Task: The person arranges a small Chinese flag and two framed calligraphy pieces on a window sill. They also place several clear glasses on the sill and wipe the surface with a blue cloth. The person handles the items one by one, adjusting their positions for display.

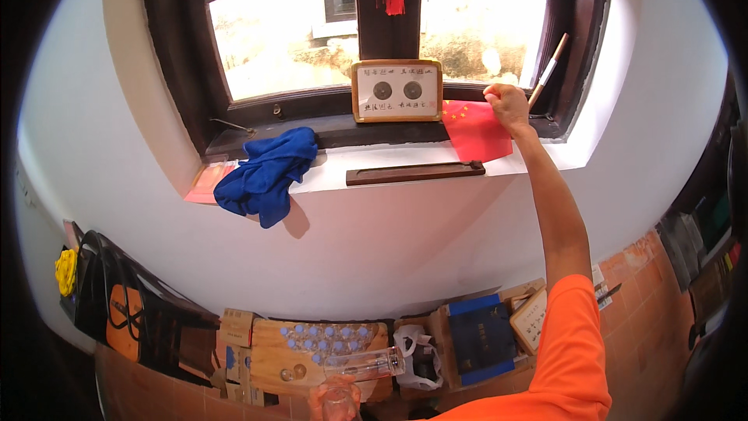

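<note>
My right hand (510, 107) is raised to the windowsill and closed in a fist at the upper right corner of a small red flag (487, 136) with yellow stars. Its fingers hide the exact grip. Low in the view, my left hand (318, 401) is curled around a clear vessel (340, 404), only partly visible. Just above that hand lies a long clear cylinder (362, 363); whether it joins the vessel I cannot tell. Left of the flag stands a wood-framed plaque (397, 109) with two dark discs. A dark wooden bar (415, 174) rests in front of it.
A blue cloth (269, 175) hangs over the sill's left edge, beside a pinkish packet (212, 179). A thin stick (549, 70) leans at the window's right. Below are a wooden table (269, 347) with several blue-capped bottles (326, 337), a white bag (409, 337), a dark-blue box (481, 337) and a chair (156, 327).
</note>
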